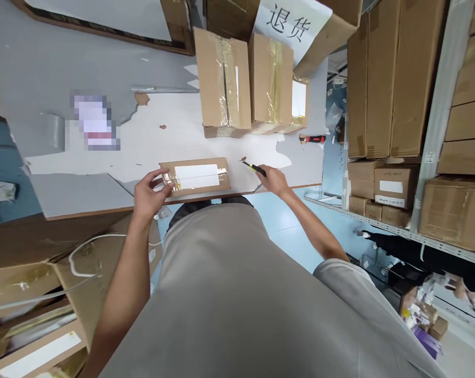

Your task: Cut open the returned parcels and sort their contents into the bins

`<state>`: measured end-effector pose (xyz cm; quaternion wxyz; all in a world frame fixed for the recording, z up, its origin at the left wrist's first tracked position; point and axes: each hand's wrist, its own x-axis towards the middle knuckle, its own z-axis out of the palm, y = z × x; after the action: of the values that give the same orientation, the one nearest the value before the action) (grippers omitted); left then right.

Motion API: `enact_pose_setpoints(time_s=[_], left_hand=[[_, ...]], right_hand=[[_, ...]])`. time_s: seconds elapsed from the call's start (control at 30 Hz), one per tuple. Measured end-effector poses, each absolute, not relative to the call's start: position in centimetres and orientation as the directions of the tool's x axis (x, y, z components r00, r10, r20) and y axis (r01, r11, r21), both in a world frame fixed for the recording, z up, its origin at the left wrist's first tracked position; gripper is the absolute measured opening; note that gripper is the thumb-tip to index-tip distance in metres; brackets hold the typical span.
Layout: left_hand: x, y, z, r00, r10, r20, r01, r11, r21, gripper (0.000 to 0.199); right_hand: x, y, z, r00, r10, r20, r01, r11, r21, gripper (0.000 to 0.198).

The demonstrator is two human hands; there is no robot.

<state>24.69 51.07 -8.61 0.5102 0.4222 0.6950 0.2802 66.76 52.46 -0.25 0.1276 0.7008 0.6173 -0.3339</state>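
Observation:
A small flat cardboard box, taped and bearing a white label, lies near the front edge of the table. My left hand grips its left end, thumb on top and fingers at the far corner. To the right of the box, my right hand is closed around a black and yellow utility knife. The knife's tip points left toward the box but is apart from it, just over the tabletop.
Two taped cartons stand at the back of the worn table, a smaller labelled box beside them. A red and black tool lies at the right edge. Shelves of cartons rise on the right; a large open carton sits lower left.

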Motion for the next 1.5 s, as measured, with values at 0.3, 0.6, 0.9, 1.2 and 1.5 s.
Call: enact_pose_setpoints(time_s=[0.3, 0.6, 0.9, 1.2, 1.5], left_hand=[[25.3, 50.2, -8.9, -0.226, 0.870, -0.439, 0.347, 0.493, 0.798, 0.055], [27.1, 51.3, -10.3, -0.136, 0.904, -0.405, 0.301, 0.427, 0.853, 0.053], [32.0, 53.1, -11.3, -0.055, 0.780, -0.624, 0.237, 0.617, 0.750, 0.045], [28.5, 55.0, -4.4, 0.044, 0.947, -0.320, 0.322, 0.289, 0.901, 0.039], [26.7, 56.8, -5.8, 0.107, 0.937, -0.333, 0.347, 0.278, 0.896, 0.023]], right_hand=[[57.9, 50.3, -11.1, 0.048, 0.635, -0.771, 0.020, -0.772, -0.635, 0.033], [59.6, 49.2, -4.3, 0.020, 0.822, -0.568, 0.305, -0.547, -0.780, 0.047], [56.5, 49.8, 2.1, -0.082, 0.942, -0.325, 0.710, -0.174, -0.683, 0.049], [52.1, 48.6, 1.7, -0.125, 0.938, -0.323, 0.722, -0.137, -0.678, 0.051], [48.9, 47.0, 6.2, -0.093, 0.846, -0.525, 0.795, -0.254, -0.550, 0.054]])
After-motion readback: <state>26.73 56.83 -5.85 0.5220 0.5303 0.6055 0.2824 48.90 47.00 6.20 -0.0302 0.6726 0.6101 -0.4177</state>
